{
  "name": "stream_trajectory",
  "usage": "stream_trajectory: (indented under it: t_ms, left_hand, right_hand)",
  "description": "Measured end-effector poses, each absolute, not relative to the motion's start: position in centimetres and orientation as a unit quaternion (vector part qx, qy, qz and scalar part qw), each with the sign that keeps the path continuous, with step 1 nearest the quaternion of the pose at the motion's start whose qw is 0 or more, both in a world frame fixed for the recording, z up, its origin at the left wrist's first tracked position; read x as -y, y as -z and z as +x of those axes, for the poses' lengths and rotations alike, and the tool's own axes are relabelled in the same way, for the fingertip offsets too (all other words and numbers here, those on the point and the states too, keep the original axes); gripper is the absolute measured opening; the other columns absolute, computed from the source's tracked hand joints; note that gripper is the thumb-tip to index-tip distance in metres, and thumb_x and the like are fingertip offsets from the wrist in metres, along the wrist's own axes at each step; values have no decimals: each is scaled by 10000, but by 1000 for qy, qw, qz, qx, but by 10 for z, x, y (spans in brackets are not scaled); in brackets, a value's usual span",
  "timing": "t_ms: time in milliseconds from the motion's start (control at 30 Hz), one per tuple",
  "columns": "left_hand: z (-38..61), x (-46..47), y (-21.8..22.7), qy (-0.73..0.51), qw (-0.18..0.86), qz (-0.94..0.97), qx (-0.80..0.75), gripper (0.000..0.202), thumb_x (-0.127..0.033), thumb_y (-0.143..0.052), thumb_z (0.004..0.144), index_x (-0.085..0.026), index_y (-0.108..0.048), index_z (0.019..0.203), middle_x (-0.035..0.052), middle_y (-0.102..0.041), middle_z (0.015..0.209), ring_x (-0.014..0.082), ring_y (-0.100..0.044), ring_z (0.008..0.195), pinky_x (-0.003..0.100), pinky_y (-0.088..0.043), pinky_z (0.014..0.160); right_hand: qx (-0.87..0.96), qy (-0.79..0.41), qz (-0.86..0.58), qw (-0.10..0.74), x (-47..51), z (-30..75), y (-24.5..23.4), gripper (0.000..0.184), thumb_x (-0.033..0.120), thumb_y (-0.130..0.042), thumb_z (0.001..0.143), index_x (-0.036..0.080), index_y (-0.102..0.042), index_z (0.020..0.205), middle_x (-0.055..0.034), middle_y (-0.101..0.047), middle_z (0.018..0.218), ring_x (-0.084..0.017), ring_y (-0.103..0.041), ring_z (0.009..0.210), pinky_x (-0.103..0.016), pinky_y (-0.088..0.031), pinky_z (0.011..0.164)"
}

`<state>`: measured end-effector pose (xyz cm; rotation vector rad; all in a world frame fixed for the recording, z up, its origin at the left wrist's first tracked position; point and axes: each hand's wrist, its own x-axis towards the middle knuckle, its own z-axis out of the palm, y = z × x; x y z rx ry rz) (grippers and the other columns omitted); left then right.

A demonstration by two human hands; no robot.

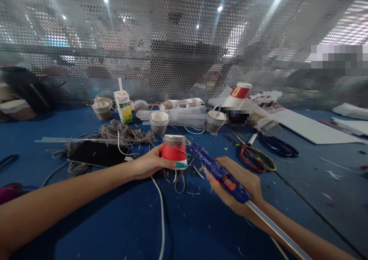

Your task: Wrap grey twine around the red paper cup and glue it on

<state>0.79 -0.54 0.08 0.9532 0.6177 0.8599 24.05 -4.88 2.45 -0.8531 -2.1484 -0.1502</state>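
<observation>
My left hand point(155, 161) grips a red and white paper cup point(172, 151), held upside down, with grey-brown cord wound round its upper part. Wrapped round a blue hot glue gun point(220, 170) is my right hand point(241, 183); a clear glue stick point(273, 229) sticks out of its back end. The gun's nozzle points at the cup's upper right side; I cannot tell whether it touches. A loop of loose cord point(180, 183) hangs below the cup.
Behind the cup stand small cord-wrapped cups point(159, 123) and a drink carton point(124, 108). Tangled cord point(120, 131) and a black phone point(96, 154) lie left. Scissors point(255, 158), stacked paper cups point(238, 95) and white board point(313, 126) lie right. A white cable point(161, 214) crosses the front.
</observation>
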Motion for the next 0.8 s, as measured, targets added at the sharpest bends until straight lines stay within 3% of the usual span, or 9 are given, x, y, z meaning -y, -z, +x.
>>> stream_trajectory:
  t_ms: [400, 600, 800]
  left_hand:
    - [10, 6, -2, -394, 758, 439, -277, 550, -130, -871, 502, -148, -622, 992, 43, -660, 940, 145, -623, 852, 325, -463, 866]
    - [9, 5, 1, -387, 758, 440, -286, 579, -99, -859, 524, -137, -608, 1044, 58, -672, 957, 150, -641, 846, 329, -475, 851]
    - [8, 4, 5, -386, 749, 455, -287, 596, -111, -859, 524, -137, -606, 1064, 68, -670, 973, 144, -639, 859, 306, -487, 835]
  right_hand:
    - [857, 51, -310, 407, 54, 240, -25, 79, 155, -585, 823, 210, -541, 858, -7, -606, 727, -116, -579, 607, -236, -461, 545]
    - [876, 99, -285, 377, 46, 242, -20, 64, 185, -554, 808, 219, -501, 792, 23, -556, 652, -83, -510, 507, -209, -369, 443]
    - [882, 122, -269, 367, 40, 246, -19, 131, 157, -559, 801, 222, -454, 756, 30, -499, 626, -82, -458, 501, -206, -345, 440]
